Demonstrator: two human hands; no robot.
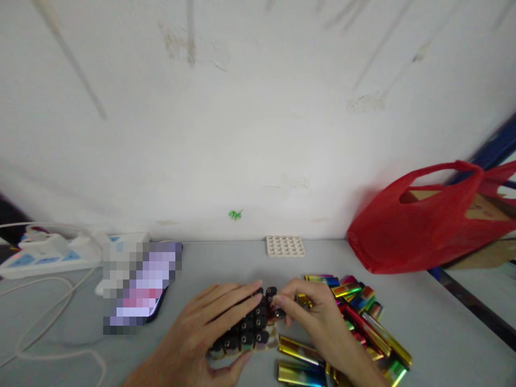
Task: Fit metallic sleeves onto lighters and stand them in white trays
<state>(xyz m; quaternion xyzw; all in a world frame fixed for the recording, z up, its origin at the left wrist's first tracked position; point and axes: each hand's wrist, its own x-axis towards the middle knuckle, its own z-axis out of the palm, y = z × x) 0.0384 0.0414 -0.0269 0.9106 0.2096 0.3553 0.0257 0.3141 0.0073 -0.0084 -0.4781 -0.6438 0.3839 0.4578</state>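
Clasping the tray, the left hand spreads its fingers over the top, thumb at the near edge; the tray, at the front centre of the tabletop, looks light and stiff, best held by its edges; its black pieces seem small, hard and easily tipped; at its right side the right hand narrows to a pinch on one black piece; farther right, glossy shells, probably light and slippery, would block a slide rightward; behind them leans a soft red bag.
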